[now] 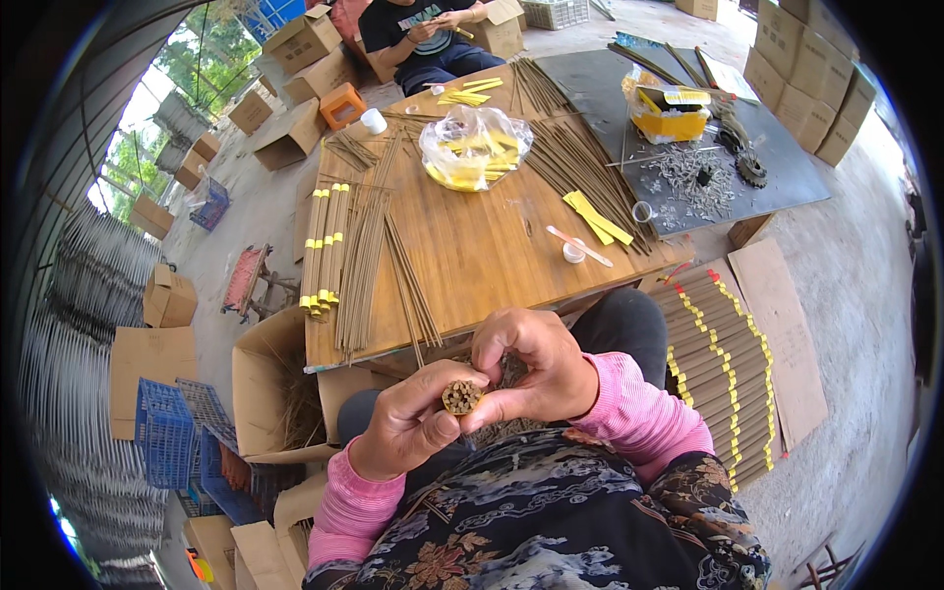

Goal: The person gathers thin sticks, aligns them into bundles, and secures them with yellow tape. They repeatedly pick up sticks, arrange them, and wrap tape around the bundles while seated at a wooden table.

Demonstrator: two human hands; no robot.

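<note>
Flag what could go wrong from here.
1. The left hand grips the bundle, with the right hand close against its side; if the grip eases, sticks might slip or fan out.
2. Loose sticks lie close to the table's near edge; a sleeve could catch some and drop them.
3. A flat strip appears to rest across the small cup; a bump might tip it.

Stick bundle (461, 397), left hand (408, 418) gripping, right hand (541, 369) seemingly touching

The wooden table (482, 265) bears sticks (364, 270) and yellow strips (598, 218).
</note>
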